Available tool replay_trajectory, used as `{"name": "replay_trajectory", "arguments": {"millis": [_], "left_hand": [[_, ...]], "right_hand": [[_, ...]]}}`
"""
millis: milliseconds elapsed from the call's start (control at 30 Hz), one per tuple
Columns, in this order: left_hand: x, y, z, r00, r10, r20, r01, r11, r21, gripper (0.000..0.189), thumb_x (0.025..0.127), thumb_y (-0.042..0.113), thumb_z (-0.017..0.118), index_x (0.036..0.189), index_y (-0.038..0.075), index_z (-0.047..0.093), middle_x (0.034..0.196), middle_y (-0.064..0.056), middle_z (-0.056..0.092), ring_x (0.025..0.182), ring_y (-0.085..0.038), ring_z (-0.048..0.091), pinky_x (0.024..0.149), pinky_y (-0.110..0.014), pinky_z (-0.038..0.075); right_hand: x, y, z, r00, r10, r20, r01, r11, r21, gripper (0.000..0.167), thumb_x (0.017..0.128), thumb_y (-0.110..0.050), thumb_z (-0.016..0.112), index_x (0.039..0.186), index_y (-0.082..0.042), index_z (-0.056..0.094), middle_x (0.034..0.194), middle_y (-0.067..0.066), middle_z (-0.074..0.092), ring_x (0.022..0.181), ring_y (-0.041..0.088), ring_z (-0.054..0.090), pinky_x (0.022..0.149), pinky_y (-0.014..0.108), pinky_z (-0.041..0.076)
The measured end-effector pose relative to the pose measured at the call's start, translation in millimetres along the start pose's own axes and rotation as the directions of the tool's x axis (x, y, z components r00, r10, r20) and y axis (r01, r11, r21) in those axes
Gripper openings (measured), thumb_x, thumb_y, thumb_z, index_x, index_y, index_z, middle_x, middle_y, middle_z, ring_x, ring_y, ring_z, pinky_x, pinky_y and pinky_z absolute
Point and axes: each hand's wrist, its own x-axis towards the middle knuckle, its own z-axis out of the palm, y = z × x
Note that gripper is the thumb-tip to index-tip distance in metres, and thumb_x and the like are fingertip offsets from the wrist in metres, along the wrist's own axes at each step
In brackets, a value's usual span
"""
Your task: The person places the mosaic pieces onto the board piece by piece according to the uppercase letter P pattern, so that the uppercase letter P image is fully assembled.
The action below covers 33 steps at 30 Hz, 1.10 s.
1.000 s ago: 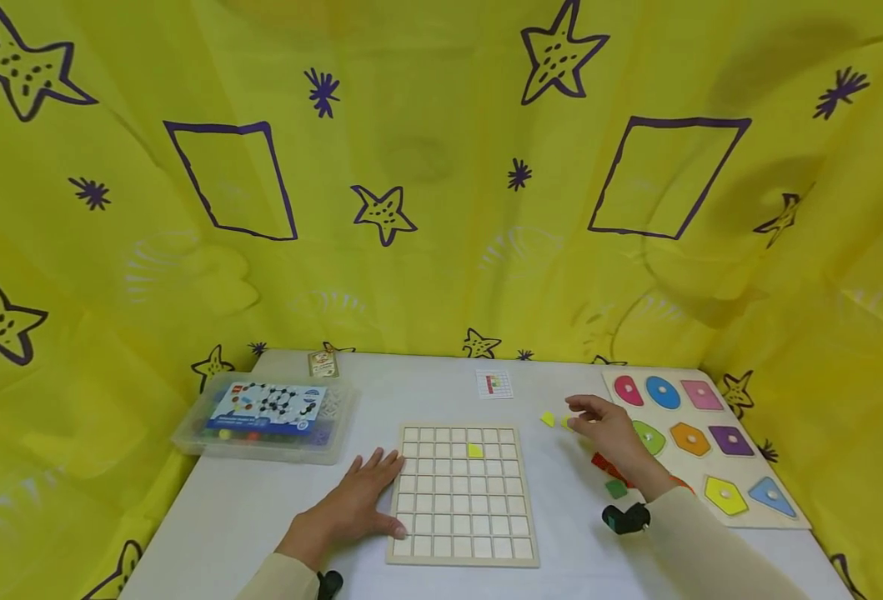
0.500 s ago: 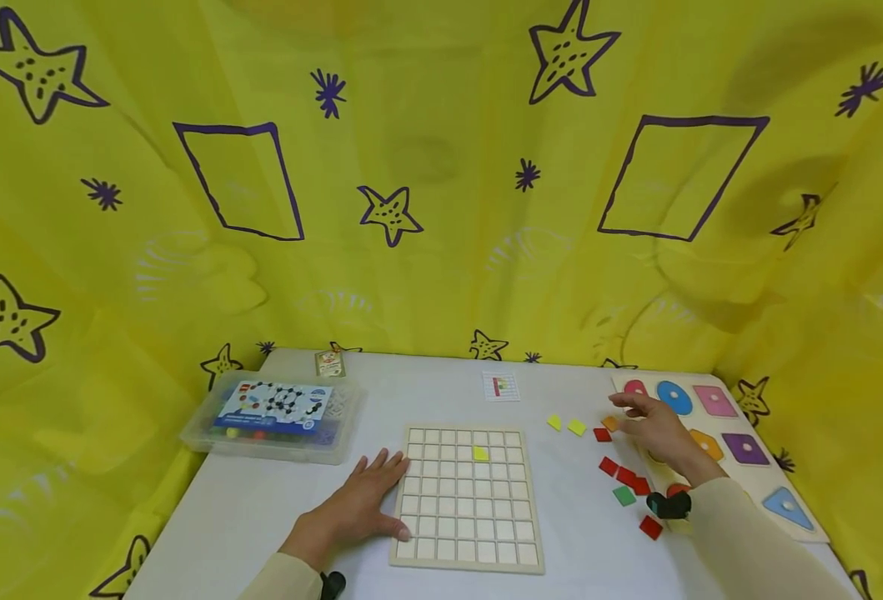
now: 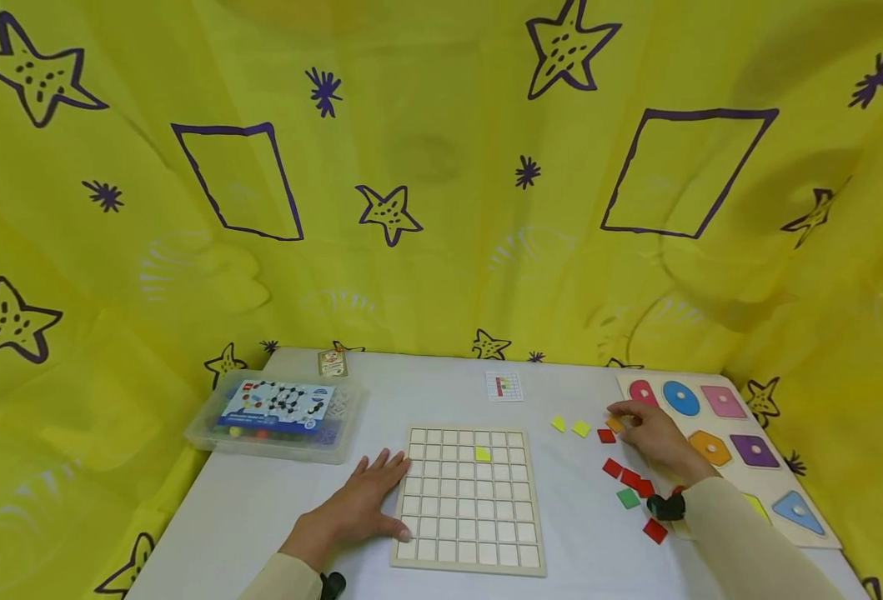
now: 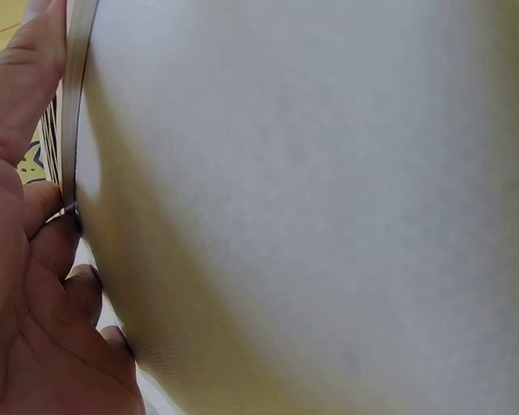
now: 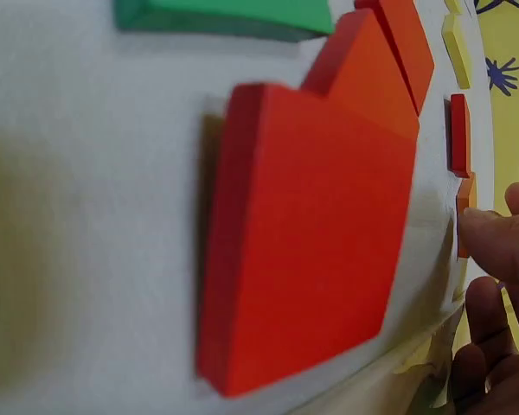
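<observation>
My left hand [image 3: 362, 504] rests spread at the left edge of a pale wooden grid board [image 3: 449, 489], its thumb over the near left corner. In one of the board's upper squares lies a yellow tile [image 3: 483, 454]. To the right, my right hand [image 3: 654, 437] has its thumb and index finger on either side of a small orange tile [image 3: 615, 424]. The right wrist view shows the thumb against that orange tile [image 5: 464, 207], which is low at the white tabletop. Several red tiles [image 3: 612, 467], a green tile [image 3: 628, 498] and loose yellow tiles [image 3: 581, 429] lie nearby.
A shape puzzle board [image 3: 749, 482] with knobbed pieces lies under the right forearm's side. At the left stands a clear plastic box [image 3: 276, 417] with a molecule-kit label. A small printed grid card [image 3: 504, 386] lies behind the grid board, another card [image 3: 332, 363] further left.
My right hand has moved right, from the yellow tiles to the orange tile, and its thumb and index finger have closed on it. The left hand has stayed on the grid board.
</observation>
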Motion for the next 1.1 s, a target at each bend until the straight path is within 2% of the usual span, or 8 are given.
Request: {"name": "replay_trajectory", "arguments": {"millis": [167, 333, 600, 833, 1100], "left_hand": [[-0.4, 0.0, 0.3, 1.000, -0.003, 0.000, 0.003, 1.000, -0.007, 0.112, 0.074, 0.050, 0.090, 0.162, 0.002, 0.038, 0.171, -0.018, 0.033, 0.161, -0.044, 0.020, 0.131, -0.064, 0.010], [-0.9, 0.2, 0.0, 1.000, -0.006, 0.002, 0.006, 1.000, -0.013, 0.112, 0.075, 0.049, 0.090, 0.162, 0.002, 0.038, 0.171, -0.018, 0.033, 0.161, -0.044, 0.019, 0.131, -0.064, 0.010], [-0.3, -0.8, 0.8, 1.000, -0.003, 0.005, 0.003, 1.000, -0.008, 0.112, 0.075, 0.050, 0.089, 0.163, 0.003, 0.037, 0.171, -0.018, 0.032, 0.162, -0.044, 0.019, 0.132, -0.064, 0.010], [-0.1, -0.3, 0.1, 1.000, -0.007, 0.003, 0.007, 1.000, -0.022, 0.112, 0.075, 0.049, 0.090, 0.162, 0.002, 0.037, 0.171, -0.018, 0.032, 0.162, -0.043, 0.018, 0.132, -0.064, 0.009], [-0.2, 0.3, 0.2, 1.000, -0.016, 0.008, 0.016, 0.999, -0.028, 0.112, 0.075, 0.049, 0.091, 0.162, 0.003, 0.038, 0.172, -0.017, 0.032, 0.162, -0.042, 0.018, 0.132, -0.064, 0.009]], "right_hand": [[1.6, 1.3, 5.3, 0.999, 0.025, -0.031, -0.025, 0.999, -0.025, 0.045, 0.099, -0.001, 0.059, 0.144, 0.000, 0.058, 0.143, 0.030, 0.055, 0.126, 0.047, 0.049, 0.109, 0.067, 0.048], [-0.6, -0.2, 4.9, 0.998, 0.030, -0.053, -0.033, 0.998, -0.053, 0.047, 0.099, -0.001, 0.061, 0.145, 0.005, 0.054, 0.136, 0.030, 0.057, 0.119, 0.046, 0.051, 0.108, 0.065, 0.050], [-4.5, 2.9, 1.9, 0.998, 0.024, -0.051, -0.027, 0.997, -0.068, 0.043, 0.101, -0.005, 0.062, 0.142, 0.007, 0.057, 0.143, 0.035, 0.054, 0.127, 0.052, 0.049, 0.111, 0.070, 0.045], [-4.7, 2.5, 1.4, 0.997, 0.045, -0.063, -0.049, 0.997, -0.060, 0.037, 0.102, -0.006, 0.063, 0.136, 0.008, 0.060, 0.138, 0.035, 0.055, 0.124, 0.051, 0.050, 0.109, 0.069, 0.047], [-4.8, 4.6, 3.6, 0.995, 0.046, -0.092, -0.049, 0.998, -0.029, 0.037, 0.104, -0.006, 0.060, 0.138, 0.007, 0.059, 0.136, 0.033, 0.057, 0.119, 0.047, 0.053, 0.106, 0.064, 0.052]]}}
